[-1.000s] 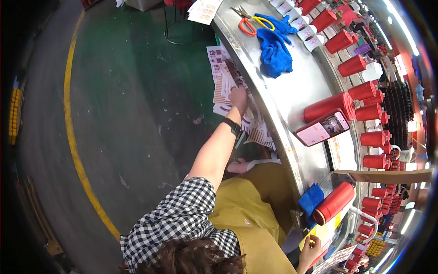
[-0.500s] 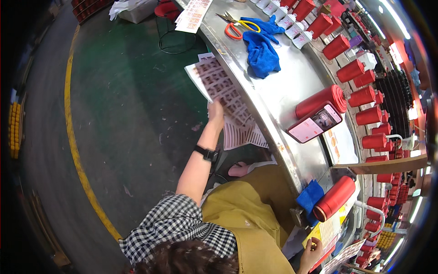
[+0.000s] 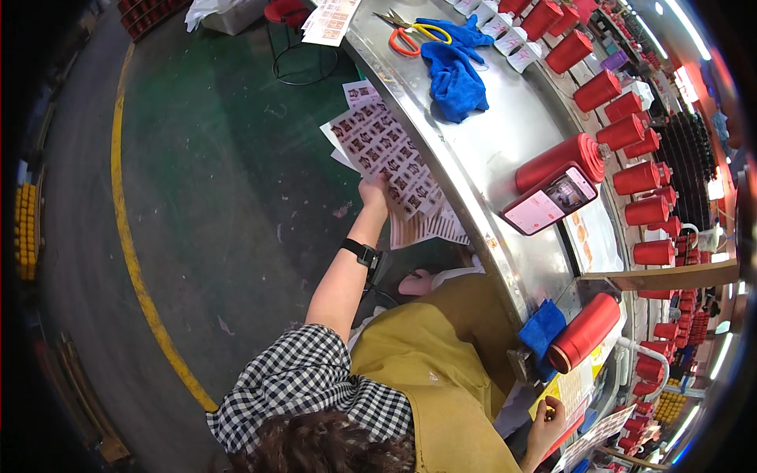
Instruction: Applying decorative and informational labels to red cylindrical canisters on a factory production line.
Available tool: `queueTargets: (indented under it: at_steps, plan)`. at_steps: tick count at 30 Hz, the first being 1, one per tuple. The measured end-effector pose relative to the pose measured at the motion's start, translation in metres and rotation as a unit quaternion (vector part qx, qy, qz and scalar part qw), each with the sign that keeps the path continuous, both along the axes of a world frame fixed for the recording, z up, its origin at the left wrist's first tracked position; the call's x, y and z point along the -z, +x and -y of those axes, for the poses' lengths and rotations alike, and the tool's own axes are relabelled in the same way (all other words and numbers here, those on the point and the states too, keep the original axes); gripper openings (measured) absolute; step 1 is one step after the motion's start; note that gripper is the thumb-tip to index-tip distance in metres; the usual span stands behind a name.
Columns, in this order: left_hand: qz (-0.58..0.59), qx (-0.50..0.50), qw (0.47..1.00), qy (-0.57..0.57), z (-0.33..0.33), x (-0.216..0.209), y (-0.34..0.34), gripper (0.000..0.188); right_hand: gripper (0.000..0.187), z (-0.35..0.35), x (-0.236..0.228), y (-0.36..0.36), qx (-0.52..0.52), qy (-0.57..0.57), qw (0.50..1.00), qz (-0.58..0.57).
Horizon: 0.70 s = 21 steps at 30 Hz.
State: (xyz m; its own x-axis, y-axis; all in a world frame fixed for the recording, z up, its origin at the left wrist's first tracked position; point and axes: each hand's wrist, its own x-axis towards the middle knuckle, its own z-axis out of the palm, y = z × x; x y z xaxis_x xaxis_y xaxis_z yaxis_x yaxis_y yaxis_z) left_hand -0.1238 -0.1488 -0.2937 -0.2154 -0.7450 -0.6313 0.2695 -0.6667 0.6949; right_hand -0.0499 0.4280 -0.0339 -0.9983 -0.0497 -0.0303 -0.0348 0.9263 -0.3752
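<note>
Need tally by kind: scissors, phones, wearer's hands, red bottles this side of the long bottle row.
Metal scissors with red and yellow handles: 1
Rectangular phone, lit screen: 1
Bare left hand and right hand: 2
Red cylindrical bottles: 2
Total: 6

The left hand (image 3: 373, 194) has most of its fingers tucked behind the printed sheet (image 3: 384, 146) — which also hides a chunk of the papers (image 3: 422, 230) underneath. Lower right, the right hand (image 3: 546, 430) is too small to tell if it's pinching anything, and the bottom edge chops its forearm (image 3: 531, 459). The phone screen (image 3: 556, 201) is too tiny to make out.
</note>
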Motion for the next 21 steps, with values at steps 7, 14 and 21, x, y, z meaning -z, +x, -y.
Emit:
queueTargets:
  at_steps: [7,14,21]
  plan:
    - [0.203,-0.049,0.977,-0.029,-0.017,-0.005,0.027,0.032,0.016,-0.002,0.003,-0.005,-0.006,-0.016,1.0,0.01]
    - [0.121,-0.072,0.986,-0.088,-0.024,0.022,0.063,0.029,0.015,0.01,-0.002,-0.009,-0.013,0.005,1.0,0.025]
    - [0.056,-0.067,0.984,-0.158,-0.025,0.017,0.117,0.036,0.016,0.032,-0.013,-0.005,-0.038,-0.051,0.998,0.003]
